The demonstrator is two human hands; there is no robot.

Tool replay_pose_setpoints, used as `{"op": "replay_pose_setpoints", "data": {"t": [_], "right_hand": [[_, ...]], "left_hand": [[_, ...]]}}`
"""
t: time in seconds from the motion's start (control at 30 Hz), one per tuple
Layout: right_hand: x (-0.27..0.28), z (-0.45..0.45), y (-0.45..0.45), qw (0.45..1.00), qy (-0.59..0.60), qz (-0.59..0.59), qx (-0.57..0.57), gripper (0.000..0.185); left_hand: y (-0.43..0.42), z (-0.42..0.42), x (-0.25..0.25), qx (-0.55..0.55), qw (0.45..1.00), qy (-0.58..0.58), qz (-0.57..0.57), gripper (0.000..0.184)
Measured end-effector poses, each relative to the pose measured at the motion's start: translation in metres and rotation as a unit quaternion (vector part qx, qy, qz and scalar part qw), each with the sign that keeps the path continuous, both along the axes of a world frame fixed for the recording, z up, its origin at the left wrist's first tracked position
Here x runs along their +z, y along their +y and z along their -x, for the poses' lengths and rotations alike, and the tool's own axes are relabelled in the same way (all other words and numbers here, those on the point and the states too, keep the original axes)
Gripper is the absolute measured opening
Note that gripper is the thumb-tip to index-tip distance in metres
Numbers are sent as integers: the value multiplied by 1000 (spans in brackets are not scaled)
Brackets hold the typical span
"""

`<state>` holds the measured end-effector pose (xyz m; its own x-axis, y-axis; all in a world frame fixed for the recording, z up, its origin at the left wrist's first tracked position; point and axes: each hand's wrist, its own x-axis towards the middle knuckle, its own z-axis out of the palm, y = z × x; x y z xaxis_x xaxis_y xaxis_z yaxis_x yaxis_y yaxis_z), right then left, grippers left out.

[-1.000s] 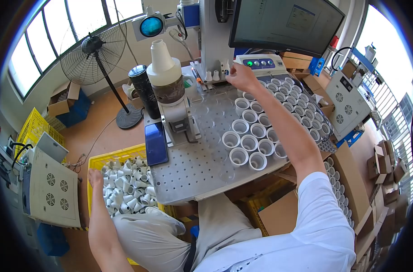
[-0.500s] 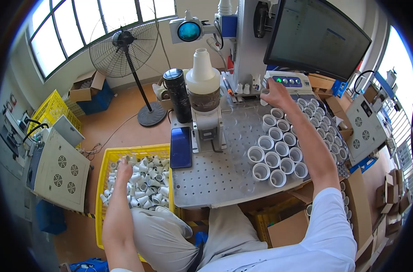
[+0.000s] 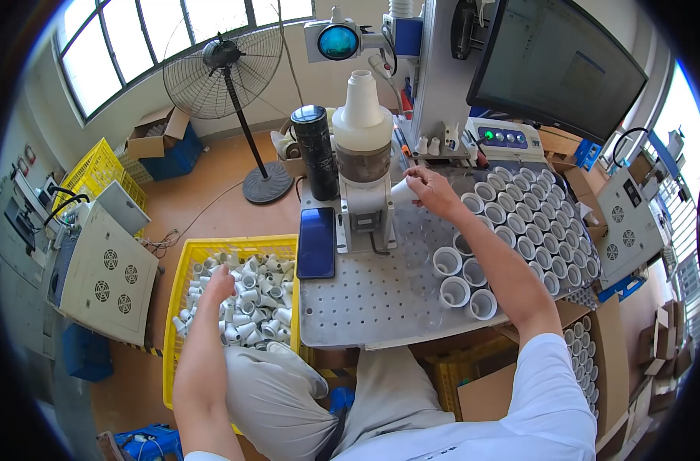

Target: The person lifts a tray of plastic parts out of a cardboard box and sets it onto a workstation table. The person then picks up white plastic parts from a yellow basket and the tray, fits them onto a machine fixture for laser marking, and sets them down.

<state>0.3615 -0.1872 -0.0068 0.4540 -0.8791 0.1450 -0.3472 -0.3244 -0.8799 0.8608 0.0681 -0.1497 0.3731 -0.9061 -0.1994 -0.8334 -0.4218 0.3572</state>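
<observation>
Gripping a white plastic cup (image 3: 401,193) in my right hand (image 3: 433,190), closed on one end, I hold it just right of the cone-topped fixture (image 3: 364,164). At left, my left hand (image 3: 220,283) is over the yellow crate (image 3: 242,244) of white fittings (image 3: 270,295); its grip I cannot make out. A low forearm (image 3: 506,265) sweep could, I judge, topple the upright cups (image 3: 526,248) at right; the perforated tabletop (image 3: 365,309) leaves room between fixture and near edge.

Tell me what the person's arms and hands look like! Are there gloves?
No gloves: the left hand and right hand are bare, and I see no watch or bracelet. The right arm is bare up to a short white sleeve ending near the elbow. On the left arm, only a bit of white cloth shows.
</observation>
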Motion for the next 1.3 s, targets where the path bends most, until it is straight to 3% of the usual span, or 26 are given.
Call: {"op": "replay_pose_setpoints", "data": {"t": [0.03,0.1,0.47,0.53,0.73,0.97,1.07,1.13,1.23,1.3], "right_hand": [[-1,1,1,1000,2,-1,0,36],[-4,3,2,1000,-26,-8,7,37],[-7,11,-1,999,7,-15,37,39],[-6,12,1,999,2,-13,42,40],[-2,14,9,998,23,1,64,42],[8,16,17,994,74,-9,75,44],[3,16,13,993,85,2,81,45],[3,16,13,992,87,14,86,46],[9,16,14,992,97,-4,86,43],[14,17,15,992,91,15,83,35]], "left_hand": [[1,11,12,0,1000,2,-1,33],[5,42,54,126,988,94,-4,35],[9,29,39,128,987,99,6,32],[10,19,30,40,998,23,-39,30],[12,36,47,155,981,121,3,27],[13,31,43,141,985,96,9,24],[10,12,19,84,994,70,-9,17],[10,15,20,23,996,7,84,12],[-12,41,56,46,983,-76,160,10],[-45,42,67,57,964,-22,258,12]]}}
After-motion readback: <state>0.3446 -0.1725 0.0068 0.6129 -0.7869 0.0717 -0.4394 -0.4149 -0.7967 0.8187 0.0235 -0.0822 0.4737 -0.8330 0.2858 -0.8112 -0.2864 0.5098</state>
